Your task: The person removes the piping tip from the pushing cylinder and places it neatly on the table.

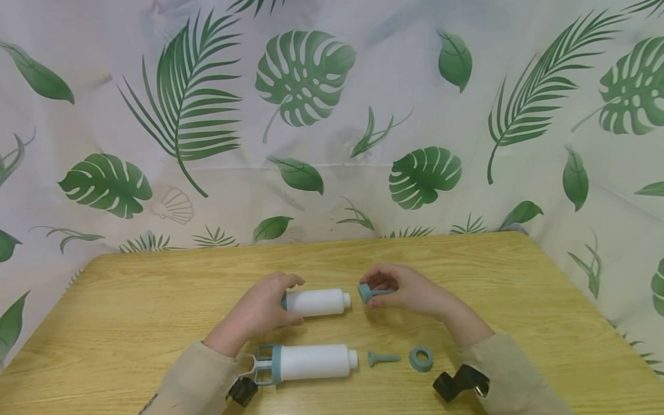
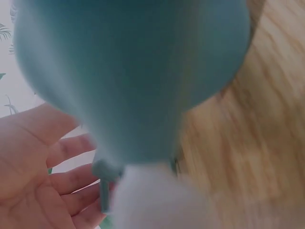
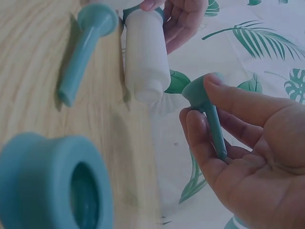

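Here, right hand [image 1: 412, 291] pinching 1 teal flared piece [image 1: 365, 293], left hand [image 1: 264, 301] at 1 white cylinder [image 1: 317, 302], grip unclear.

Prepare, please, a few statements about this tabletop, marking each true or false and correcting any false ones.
1. The right hand holds a teal nozzle. True.
2. In the head view, the loose ring lies left of the loose nozzle. False: the loose ring lies right of the loose nozzle.
3. Two white cylinders show in the head view. True.
4. The nearer cylinder's tip is capped. False: its white tip is bare.
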### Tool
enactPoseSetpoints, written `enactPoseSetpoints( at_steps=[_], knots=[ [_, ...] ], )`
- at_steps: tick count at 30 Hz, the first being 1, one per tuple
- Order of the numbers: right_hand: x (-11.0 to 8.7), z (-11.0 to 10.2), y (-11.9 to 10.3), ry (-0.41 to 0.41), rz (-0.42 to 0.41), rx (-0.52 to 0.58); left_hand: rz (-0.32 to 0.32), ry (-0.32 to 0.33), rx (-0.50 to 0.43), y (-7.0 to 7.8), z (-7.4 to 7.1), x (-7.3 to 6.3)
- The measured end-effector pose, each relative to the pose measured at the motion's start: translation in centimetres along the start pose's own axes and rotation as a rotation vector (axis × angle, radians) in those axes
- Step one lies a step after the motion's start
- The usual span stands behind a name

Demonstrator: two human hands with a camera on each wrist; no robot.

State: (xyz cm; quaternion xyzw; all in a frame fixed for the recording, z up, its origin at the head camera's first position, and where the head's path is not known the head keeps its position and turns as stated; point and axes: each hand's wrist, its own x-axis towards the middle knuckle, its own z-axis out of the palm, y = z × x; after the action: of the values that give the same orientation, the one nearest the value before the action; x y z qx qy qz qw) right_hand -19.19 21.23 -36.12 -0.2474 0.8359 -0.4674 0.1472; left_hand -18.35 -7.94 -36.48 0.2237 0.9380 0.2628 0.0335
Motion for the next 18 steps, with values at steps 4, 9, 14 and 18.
enactPoseSetpoints(
  at_steps=[4,9,14,18],
  knots=[
    [-0.1,0.1,-0.5,0.005,-0.004,-0.020,0.015,0.030,0.026,0.2,-0.1,-0.1],
    [-0.1,0.2,-0.9,0.011,-0.016,-0.025,0.007,0.069,-0.019,0.7,-0.3,-0.1],
    [-0.1,0.4,-1.1,0.010,-0.017,0.000,0.062,0.109,-0.071,1.6,-0.6,0.1],
    [-0.1,0.6,-1.3,0.006,-0.032,0.042,0.149,0.140,-0.138,2.7,-0.3,0.2]
  ],
)
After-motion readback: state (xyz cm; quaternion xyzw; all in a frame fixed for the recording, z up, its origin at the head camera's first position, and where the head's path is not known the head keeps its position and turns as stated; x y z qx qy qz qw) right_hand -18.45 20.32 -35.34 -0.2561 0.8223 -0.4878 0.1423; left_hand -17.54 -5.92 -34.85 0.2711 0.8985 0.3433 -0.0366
